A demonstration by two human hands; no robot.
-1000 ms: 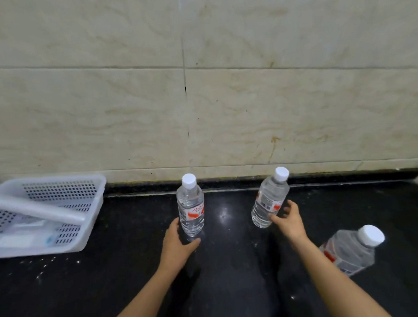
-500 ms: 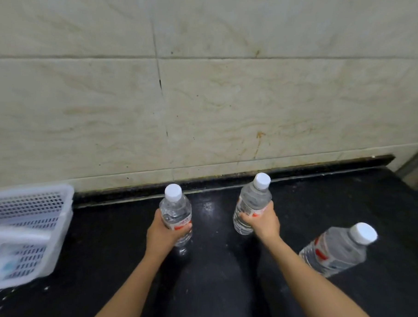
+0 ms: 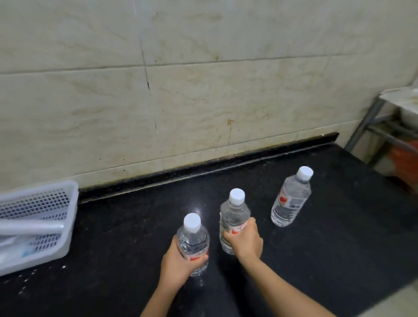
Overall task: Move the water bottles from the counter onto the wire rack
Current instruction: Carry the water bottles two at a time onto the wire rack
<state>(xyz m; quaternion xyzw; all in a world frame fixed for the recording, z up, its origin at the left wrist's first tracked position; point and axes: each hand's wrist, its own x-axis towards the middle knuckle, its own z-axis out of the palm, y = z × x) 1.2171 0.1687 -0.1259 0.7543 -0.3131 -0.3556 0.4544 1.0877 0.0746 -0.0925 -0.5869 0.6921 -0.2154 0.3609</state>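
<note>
left hand (image 3: 175, 263): fingers closed around the lower body of the near water bottle (image 3: 193, 243), wrapped over its red-and-white label. the fingertips (image 3: 200, 257) show on the bottle's right side, the thumb on its left. the white cap stands clear above the fingers and the bottle is upright. its base sits just below the grip, over the black counter (image 3: 110, 234); whether it touches the counter cannot be told.

right hand (image 3: 244, 240): fingers clamped on the middle bottle (image 3: 233, 214), curled across its label band from the right. the thumb lies across the front of the label, and the cap and shoulder rise above the knuckles. this bottle leans slightly at the top. its base shows just left of and below the fingers; contact with the counter cannot be confirmed.

the two gripped bottles are just beside each other, not touching.

third bottle (image 3: 290, 200): to the right of the right hand's fingers and beyond them, apart from both hands, untouched. it stands on the counter and appears tilted to the right.

wire rack (image 3: 379, 127): well to the right of the right hand's fingers, past the counter's end, only partly in view at the frame edge. no bottle is seen on it.

white plastic basket (image 3: 69, 226): well to the left of the left hand's fingers, on the counter against the tiled wall (image 3: 200, 86).
</note>
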